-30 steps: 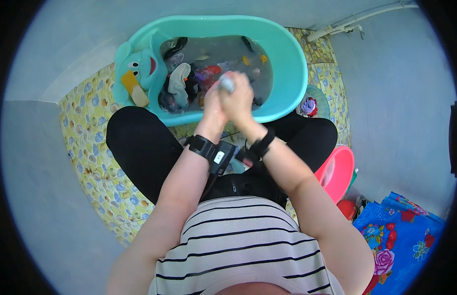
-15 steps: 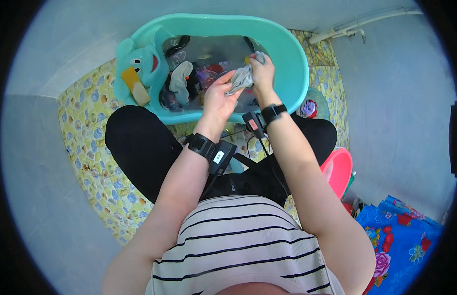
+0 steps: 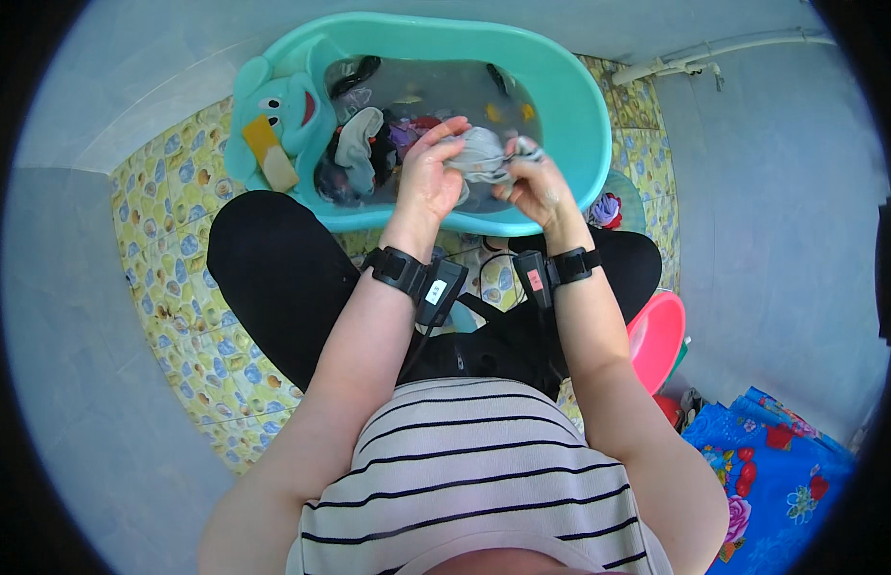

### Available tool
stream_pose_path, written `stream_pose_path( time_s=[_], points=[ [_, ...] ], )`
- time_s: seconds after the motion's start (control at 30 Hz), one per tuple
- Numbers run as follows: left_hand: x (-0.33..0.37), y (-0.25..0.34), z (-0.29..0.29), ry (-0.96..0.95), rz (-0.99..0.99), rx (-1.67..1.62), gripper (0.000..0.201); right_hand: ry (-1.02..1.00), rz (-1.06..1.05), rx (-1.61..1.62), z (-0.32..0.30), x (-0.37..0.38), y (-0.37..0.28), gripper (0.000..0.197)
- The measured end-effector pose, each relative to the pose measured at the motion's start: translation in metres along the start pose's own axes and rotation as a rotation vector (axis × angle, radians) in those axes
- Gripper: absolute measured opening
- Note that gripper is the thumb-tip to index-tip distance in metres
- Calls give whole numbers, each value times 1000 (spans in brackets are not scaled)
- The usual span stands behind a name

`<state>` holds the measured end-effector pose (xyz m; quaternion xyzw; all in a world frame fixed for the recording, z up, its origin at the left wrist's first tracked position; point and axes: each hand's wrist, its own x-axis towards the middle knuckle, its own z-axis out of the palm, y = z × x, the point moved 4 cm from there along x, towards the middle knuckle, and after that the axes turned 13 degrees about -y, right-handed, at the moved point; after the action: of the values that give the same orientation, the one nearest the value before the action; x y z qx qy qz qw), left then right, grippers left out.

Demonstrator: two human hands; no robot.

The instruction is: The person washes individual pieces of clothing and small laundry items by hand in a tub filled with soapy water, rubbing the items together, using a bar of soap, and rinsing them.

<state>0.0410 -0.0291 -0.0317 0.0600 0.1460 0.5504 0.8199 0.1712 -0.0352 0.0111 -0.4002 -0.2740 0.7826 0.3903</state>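
Observation:
A wet, light grey sock (image 3: 481,158) with a striped end is stretched between my two hands above the water of a turquoise tub (image 3: 599,125). My left hand (image 3: 428,177) is closed on its left end, fingers partly raised. My right hand (image 3: 543,189) pinches the striped end near the tub's right side. Left of my hands, another grey sock (image 3: 357,146) lies among dark and purple clothes in the cloudy water. Part of the held sock is hidden by my fingers.
A yellow block with a pale end (image 3: 270,153) rests on the tub's face-shaped left end. A pink basin (image 3: 659,335) stands beside my right knee, near blue flowered cloth (image 3: 776,489). A white pipe (image 3: 675,65) runs along the right wall. The floor (image 3: 168,278) is patterned tile.
My right hand has moved right and toward me, turning at the wrist. The sock now stretches wider between my hands. My left hand has stayed nearly in place.

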Motion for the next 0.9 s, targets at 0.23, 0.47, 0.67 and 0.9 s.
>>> stream_pose_path(
  time_s=[0.23, 0.47, 0.67, 0.9],
  points=[
    [-15, -11, 6, 53, -129, -109, 34, 305, -644, -1235, 52, 10, 29, 16],
    [-5, -7, -8, 69, 13, -169, 31, 527, -462, -1268, 60, 24, 26, 24],
    [-2, -34, 0, 51, 44, -181, 26, 639, -417, -1248, 31, 47, -16, 19],
    [-3, -26, -8, 7, 86, -113, 30, 503, -360, -1315, 45, 42, 0, 22]
  ],
)
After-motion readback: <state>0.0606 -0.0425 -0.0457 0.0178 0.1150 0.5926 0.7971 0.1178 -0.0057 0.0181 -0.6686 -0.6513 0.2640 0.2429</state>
